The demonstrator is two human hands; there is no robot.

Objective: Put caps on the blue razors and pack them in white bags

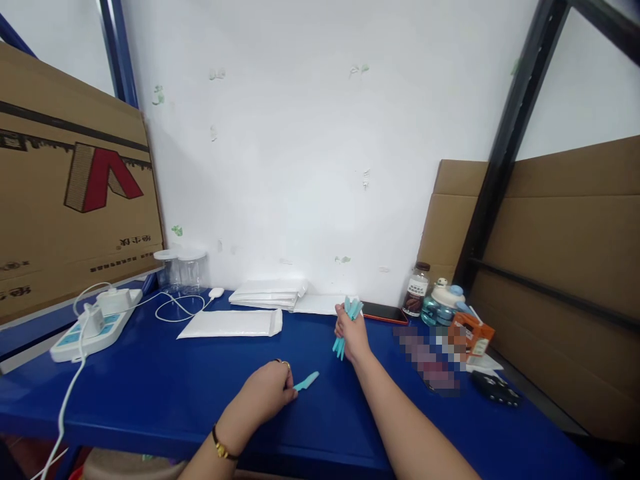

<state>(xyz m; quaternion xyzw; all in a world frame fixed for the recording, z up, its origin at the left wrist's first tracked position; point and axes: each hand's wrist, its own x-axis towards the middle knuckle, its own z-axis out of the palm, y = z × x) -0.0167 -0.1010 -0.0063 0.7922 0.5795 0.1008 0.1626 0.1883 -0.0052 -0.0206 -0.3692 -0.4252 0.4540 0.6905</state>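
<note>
Head view: a bundle [353, 309] of teal sticks is clenched in the right grip [353, 337] above the counter [175, 387]; one stick [306, 381] lying on the counter is pinched by the left grip [265, 393]; gathering seems nearly done, only this stick loose.

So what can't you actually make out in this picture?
Head view:
- pixelated patch on the blue table: blurred out.
- teal sticks in the right hand: count hidden by its grip.
- bottle label: too small to read.
- left hand covers the single teal stick's end.
</note>
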